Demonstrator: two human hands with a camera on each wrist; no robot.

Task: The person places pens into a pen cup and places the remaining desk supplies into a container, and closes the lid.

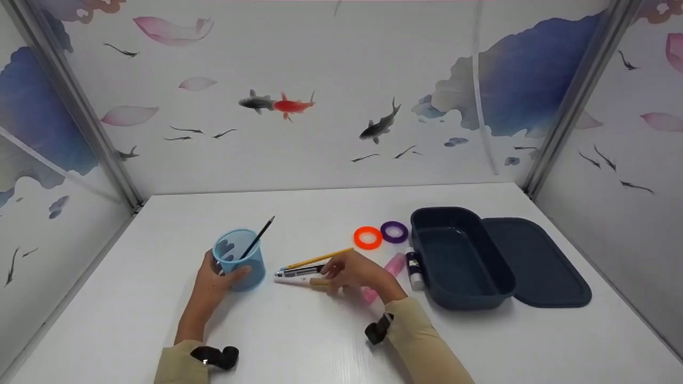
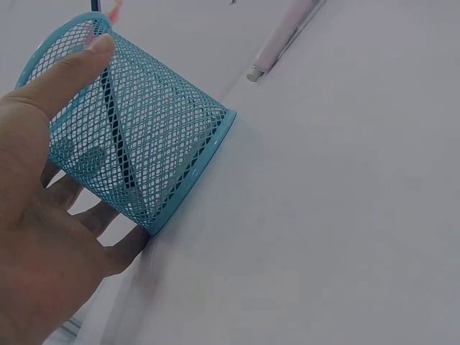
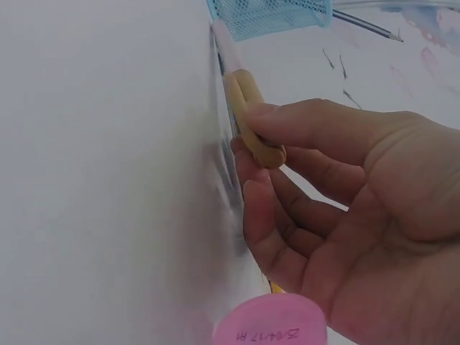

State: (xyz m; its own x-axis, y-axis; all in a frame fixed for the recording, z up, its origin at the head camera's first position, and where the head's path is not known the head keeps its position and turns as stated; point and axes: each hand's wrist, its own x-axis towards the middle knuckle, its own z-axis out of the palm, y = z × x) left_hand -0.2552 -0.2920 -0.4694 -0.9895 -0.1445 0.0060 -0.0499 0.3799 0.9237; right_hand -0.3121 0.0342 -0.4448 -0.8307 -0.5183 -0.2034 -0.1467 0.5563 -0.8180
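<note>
My left hand [image 1: 211, 288] grips a light-blue mesh pen cup [image 1: 249, 274], thumb on the near side and fingers around the far side. Inside the cup leans a black pencil [image 1: 262, 235], its tip above the rim. My right hand [image 1: 360, 271] pinches the tan-capped end of a pen with a pale barrel [image 1: 294, 280]; the tan cap [image 3: 248, 108] shows between thumb and fingers in the right wrist view. Just behind lie a silver-and-black pen [image 1: 301, 271] and a yellow pencil [image 1: 315, 258]. A pink item [image 1: 395, 263] is partly hidden under the right wrist.
Orange [image 1: 367, 238] and purple [image 1: 394, 232] rings, like tape rolls, lie at the back. A white-and-dark tube [image 1: 414, 271] touches or nearly touches a dark blue open box [image 1: 464, 303] on the right. A matching lid [image 1: 549, 261] lies beside the box. Printed panels [image 1: 341, 64] enclose the table.
</note>
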